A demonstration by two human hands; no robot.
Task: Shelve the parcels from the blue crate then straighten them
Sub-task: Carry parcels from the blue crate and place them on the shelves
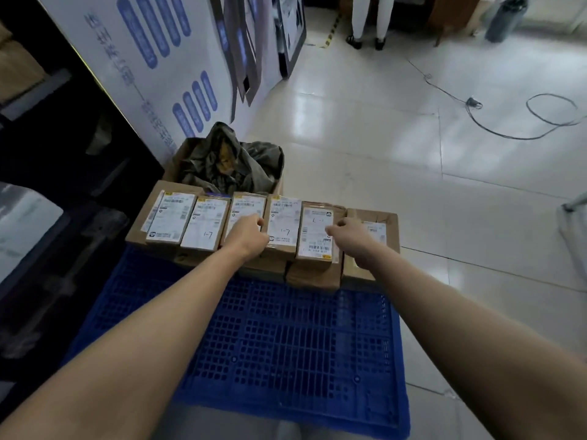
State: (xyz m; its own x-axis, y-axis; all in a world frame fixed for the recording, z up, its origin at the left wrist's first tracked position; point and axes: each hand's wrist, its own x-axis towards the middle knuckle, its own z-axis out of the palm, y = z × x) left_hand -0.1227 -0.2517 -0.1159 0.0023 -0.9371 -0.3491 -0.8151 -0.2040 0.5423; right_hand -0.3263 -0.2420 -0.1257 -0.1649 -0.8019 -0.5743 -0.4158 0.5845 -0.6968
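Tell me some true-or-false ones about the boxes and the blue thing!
The crate is blue. True.
The parcels stand in a row at its far end. True.
Only one hand reaches the parcels. False: the left hand and the right hand both do.
The cable lies on the crate. False: it lies on the floor.
The open carton behind the parcels holds a dark bag. True.

glossy pale tiled floor (397,128), loose black cable (508,122), printed white wall panel (152,65), perhaps dark shelving (47,138) left

Cardboard parcels (203,227), perforated plastic crate (286,338), glossy tiles (413,173).
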